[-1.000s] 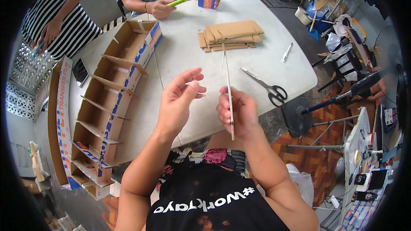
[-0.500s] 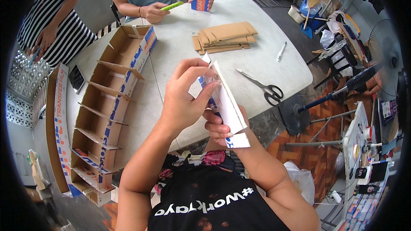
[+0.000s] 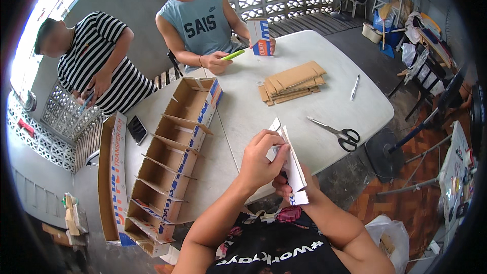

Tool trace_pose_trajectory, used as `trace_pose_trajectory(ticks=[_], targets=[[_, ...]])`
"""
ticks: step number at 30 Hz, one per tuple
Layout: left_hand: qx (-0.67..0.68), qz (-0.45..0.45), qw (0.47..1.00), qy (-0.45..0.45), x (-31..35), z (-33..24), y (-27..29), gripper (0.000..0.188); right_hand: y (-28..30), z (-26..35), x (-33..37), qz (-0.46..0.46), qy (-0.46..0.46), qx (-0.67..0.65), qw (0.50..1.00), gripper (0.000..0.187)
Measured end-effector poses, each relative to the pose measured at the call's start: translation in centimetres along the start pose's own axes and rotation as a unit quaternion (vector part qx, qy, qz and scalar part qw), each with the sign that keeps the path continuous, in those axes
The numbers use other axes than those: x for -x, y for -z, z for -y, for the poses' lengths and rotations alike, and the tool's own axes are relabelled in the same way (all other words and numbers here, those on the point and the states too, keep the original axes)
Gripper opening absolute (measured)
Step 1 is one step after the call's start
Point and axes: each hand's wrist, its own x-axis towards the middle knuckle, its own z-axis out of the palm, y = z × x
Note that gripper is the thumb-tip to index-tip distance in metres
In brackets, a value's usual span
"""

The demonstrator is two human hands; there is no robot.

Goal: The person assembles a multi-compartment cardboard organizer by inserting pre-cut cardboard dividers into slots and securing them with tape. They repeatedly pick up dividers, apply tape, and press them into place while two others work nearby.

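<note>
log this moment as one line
left hand: touching folded cardboard piece | right hand: holding it | scissors: on table

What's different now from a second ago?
The left hand, empty before, moved over to the card and now pinches it. The card turned from edge-on to show its white side. The right hand still holds it. The scissors, pen and cardboard stack stayed put.

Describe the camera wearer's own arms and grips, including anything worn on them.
The left arm and right arm are bare, with no sleeves, watch or bracelet showing. The left grip and right grip are ungloved human hands, no rings visible, the right partly hidden. The black top bears white lettering.
</note>
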Motion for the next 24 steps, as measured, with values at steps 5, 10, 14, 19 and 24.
trace_pose_trajectory(ticks=[5, 10, 14, 19, 24], targets=[[-0.089, -0.013, 0.995, -0.034, 1.1, 0.3, -1.8, 0.016, -0.1, -0.6, 0.7, -0.018, -0.027, -0.126, 0.992, 0.05], [-0.139, -0.004, 0.989, -0.044, 1.1, -0.6, -3.5, 0.015, 1.6, -1.0, 1.2, 0.066, -0.041, -0.293, 0.953, 0.057], [-0.184, -0.001, 0.983, -0.031, 0.9, -0.1, -5.0, 0.013, 4.0, -1.4, 2.1, 0.165, -0.011, -0.325, 0.931, 0.067], [-0.142, -0.029, 0.989, 0.018, 0.3, 2.6, -2.1, 0.009, 4.3, 3.0, 8.0, 0.29, 0.127, -0.213, 0.924, 0.067], [0.004, 0.285, 0.944, -0.167, 6.3, -4.7, -10.5, 0.022, 12.3, 8.6, 21.3, -0.082, 0.449, -0.038, 0.889, 0.047]])
